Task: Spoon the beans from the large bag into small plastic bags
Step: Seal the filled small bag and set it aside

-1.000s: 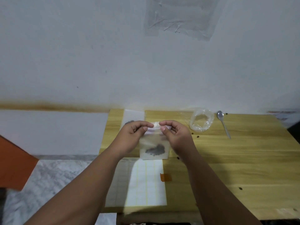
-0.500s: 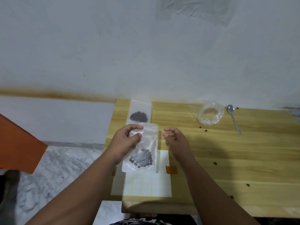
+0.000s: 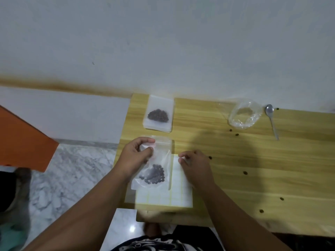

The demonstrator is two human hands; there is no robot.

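Observation:
My left hand (image 3: 135,156) pinches the top of a small clear zip bag (image 3: 159,156) that holds a clump of dark beans (image 3: 154,174). The bag hangs low over a white label sheet (image 3: 179,189). My right hand (image 3: 195,165) hovers just right of the bag, fingers curled, holding nothing. Another small bag with beans (image 3: 158,115) lies on a stack of bags at the table's far left. The large clear bag (image 3: 243,115) sits crumpled at the back, nearly empty. A metal spoon (image 3: 271,118) lies to its right.
The wooden table (image 3: 253,169) stands against a white wall. Several loose beans (image 3: 245,173) are scattered over its right half. Marble floor and an orange panel (image 3: 21,136) lie to the left of the table.
My right hand has let go of the small bag's top and pulled away to the right. The left hand alone has lowered the bag toward the label sheet.

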